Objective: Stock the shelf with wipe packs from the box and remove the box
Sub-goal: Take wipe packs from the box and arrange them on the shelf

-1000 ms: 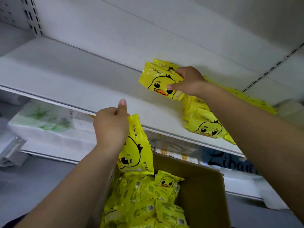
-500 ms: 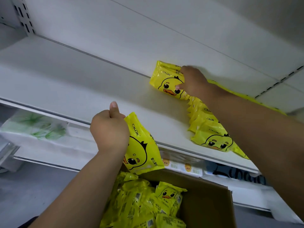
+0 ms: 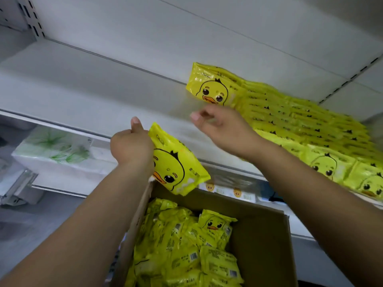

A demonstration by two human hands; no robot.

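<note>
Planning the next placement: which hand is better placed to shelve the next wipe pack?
Probably the left hand: it grips a pack near the shelf edge; the right hand holds nothing.

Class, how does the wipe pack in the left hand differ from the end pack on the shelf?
The held pack is gripped by the left hand above the box; the shelf pack rests ungripped on the shelf. The held pack is alone; the shelf pack ends a row. Both: yellow, duck face.
</note>
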